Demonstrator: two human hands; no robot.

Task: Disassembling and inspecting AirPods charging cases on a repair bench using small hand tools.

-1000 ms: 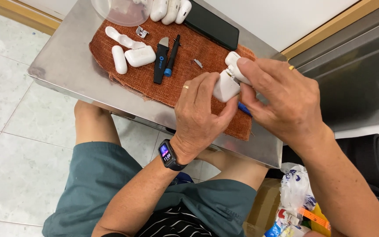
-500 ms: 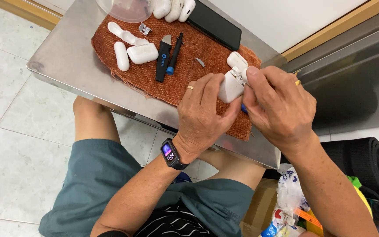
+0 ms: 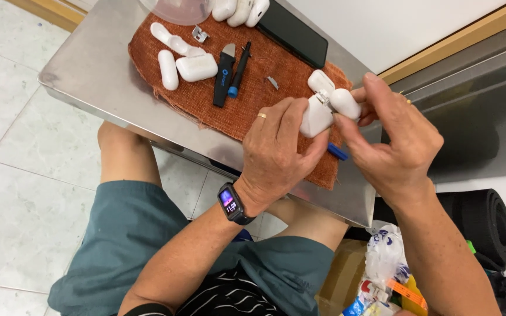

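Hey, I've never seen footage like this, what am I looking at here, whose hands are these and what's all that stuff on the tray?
This is one view, from a camera worn on a person's head, looking down at their own lap and hands. There is no machine. The left hand, with a ring and a wrist watch, grips a small white earbud case with its lid open. The right hand pinches the case lid. A blue tool tip shows between the hands. They work over an orange-brown cloth on a metal table. On the cloth lie more white cases, a black tool, a black pen-like tool and a dark phone.
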